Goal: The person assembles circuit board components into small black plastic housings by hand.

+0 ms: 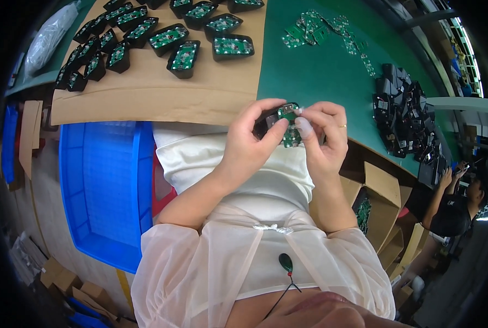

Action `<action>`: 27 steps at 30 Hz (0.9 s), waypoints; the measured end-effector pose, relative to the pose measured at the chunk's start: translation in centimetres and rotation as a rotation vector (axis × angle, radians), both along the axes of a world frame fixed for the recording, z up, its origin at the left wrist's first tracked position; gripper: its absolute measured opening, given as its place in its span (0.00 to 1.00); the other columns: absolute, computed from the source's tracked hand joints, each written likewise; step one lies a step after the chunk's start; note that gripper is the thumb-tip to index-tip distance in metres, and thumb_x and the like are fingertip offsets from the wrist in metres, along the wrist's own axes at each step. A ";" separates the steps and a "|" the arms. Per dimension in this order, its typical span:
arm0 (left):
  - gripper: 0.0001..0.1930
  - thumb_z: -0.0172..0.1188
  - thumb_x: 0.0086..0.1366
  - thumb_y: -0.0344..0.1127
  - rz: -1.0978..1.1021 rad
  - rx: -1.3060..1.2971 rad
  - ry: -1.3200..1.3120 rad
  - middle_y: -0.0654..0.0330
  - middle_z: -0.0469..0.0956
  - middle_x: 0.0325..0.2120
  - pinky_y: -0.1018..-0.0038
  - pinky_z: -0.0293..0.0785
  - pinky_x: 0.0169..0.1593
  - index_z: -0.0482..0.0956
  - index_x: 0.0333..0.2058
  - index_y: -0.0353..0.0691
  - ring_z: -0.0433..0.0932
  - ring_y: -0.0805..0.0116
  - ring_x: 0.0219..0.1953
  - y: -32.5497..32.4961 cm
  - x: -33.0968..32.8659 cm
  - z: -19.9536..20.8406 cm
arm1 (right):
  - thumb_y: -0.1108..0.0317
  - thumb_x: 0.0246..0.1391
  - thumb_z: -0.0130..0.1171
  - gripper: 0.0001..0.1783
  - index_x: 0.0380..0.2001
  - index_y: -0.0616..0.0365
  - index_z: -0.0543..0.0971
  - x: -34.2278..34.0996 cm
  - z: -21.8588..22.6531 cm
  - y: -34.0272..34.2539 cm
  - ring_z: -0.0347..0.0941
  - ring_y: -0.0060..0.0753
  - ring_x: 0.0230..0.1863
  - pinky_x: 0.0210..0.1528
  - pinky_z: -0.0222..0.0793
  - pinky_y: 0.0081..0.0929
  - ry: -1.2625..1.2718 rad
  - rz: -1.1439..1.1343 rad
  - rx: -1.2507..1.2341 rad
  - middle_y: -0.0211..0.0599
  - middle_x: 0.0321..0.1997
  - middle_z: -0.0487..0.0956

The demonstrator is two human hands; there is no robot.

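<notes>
Just past the table's front edge, my left hand [244, 136] is wrapped round a small black plastic housing [262, 126], its thumb resting on a green circuit board [291, 138]. The board lies at the housing's open face; how far it sits inside is hidden by my fingers. My right hand [327, 134] pinches the board's right side with thumb and fingertips, which wear pale finger covers. Black housings with green boards in them, such as this one [232, 47], stand in rows on a cardboard sheet [216, 98] at the upper left.
Loose green boards [312, 27] lie on the green table [309, 71]. Black housings with wires [402, 109] are heaped at its right. A blue crate [104, 186] stands at my left, an open carton [383, 191] at my right. Another person [452, 213] works at far right.
</notes>
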State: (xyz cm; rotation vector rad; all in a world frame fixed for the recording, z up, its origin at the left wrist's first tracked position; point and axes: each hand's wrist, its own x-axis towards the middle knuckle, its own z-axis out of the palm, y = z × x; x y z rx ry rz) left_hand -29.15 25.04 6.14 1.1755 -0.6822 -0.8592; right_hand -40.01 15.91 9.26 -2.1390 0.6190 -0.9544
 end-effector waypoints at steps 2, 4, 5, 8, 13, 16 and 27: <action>0.15 0.51 0.60 0.25 0.035 -0.002 0.022 0.59 0.70 0.40 0.83 0.74 0.33 0.68 0.47 0.37 0.72 0.77 0.35 0.2 -0.1 1.1 | 0.77 0.44 0.61 0.06 0.28 0.61 0.76 0.5 0.2 0.2 0.67 0.21 0.27 0.26 0.65 0.16 -0.077 0.035 0.079 0.36 0.33 0.69; 0.15 0.51 0.59 0.24 0.079 -0.002 0.042 0.59 0.70 0.40 0.84 0.73 0.32 0.71 0.45 0.38 0.72 0.77 0.34 0.4 0.1 1.4 | 0.76 0.42 0.61 0.06 0.28 0.60 0.76 0.5 0.5 -0.2 0.67 0.23 0.26 0.26 0.64 0.18 -0.027 0.063 0.015 0.35 0.31 0.70; 0.14 0.51 0.57 0.23 0.159 -0.054 -0.210 0.58 0.69 0.41 0.85 0.71 0.31 0.73 0.43 0.39 0.71 0.78 0.33 0.4 0.5 1.3 | 0.76 0.41 0.61 0.06 0.27 0.59 0.76 0.5 0.6 -0.4 0.67 0.25 0.26 0.25 0.64 0.21 0.021 0.090 -0.052 0.35 0.29 0.71; 0.12 0.53 0.54 0.20 0.260 -0.099 -0.447 0.57 0.67 0.42 0.84 0.69 0.28 0.77 0.37 0.39 0.71 0.78 0.29 0.5 0.5 1.3 | 0.75 0.38 0.61 0.07 0.25 0.57 0.75 0.9 1.2 -1.6 0.67 0.30 0.26 0.23 0.62 0.25 0.102 0.214 -0.418 0.32 0.26 0.71; 0.10 0.57 0.51 0.19 0.287 -0.104 -0.464 0.57 0.66 0.41 0.83 0.67 0.22 0.78 0.32 0.39 0.71 0.78 0.25 0.5 0.3 1.8 | 0.73 0.34 0.62 0.10 0.26 0.55 0.74 0.8 3.0 -2.1 0.66 0.32 0.27 0.26 0.62 0.27 0.233 0.235 -0.564 0.29 0.27 0.71; 0.09 0.59 0.52 0.22 0.282 -0.123 -0.500 0.57 0.68 0.44 0.86 0.67 0.27 0.77 0.33 0.40 0.70 0.81 0.30 0.4 0.2 1.6 | 0.73 0.34 0.62 0.10 0.26 0.55 0.74 0.6 3.4 -2.0 0.66 0.33 0.27 0.28 0.61 0.27 0.272 0.257 -0.598 0.29 0.27 0.71; 0.04 0.56 0.55 0.24 -0.005 -0.126 -0.088 0.60 0.67 0.34 0.80 0.66 0.36 0.73 0.31 0.35 0.68 0.74 0.33 0.6 0.4 1.1 | 0.77 0.34 0.63 0.11 0.26 0.57 0.77 -0.1 1.4 -1.1 0.68 0.33 0.26 0.28 0.60 0.27 0.088 0.174 -0.365 0.32 0.25 0.74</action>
